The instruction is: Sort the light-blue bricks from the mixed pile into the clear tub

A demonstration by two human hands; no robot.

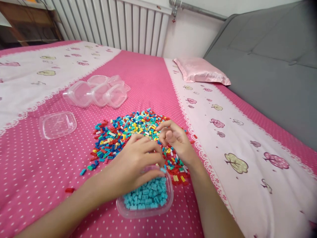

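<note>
A clear plastic box (169,198) holding many light-blue toy bricks (146,195) sits close to me on the bed. Over its far rim is my left hand (137,162), palm down, with a small light-blue brick (162,170) between thumb and index fingertip. Beyond the box spreads a heap of mixed bricks (119,132) in red, blue, yellow, green and white. My right hand (175,138) hovers at the heap's right side, fingers loosely bent and thumb apart from them. I see nothing held in it; its fingertips partly cover the bricks.
Several clear plastic boxes (99,92) lie clustered behind the heap to the left. A clear lid (58,125) lies nearer on the pink dotted bedspread (146,76). A pink pillow (201,70) rests by the grey headboard (267,62). A radiator (111,24) stands behind the bed.
</note>
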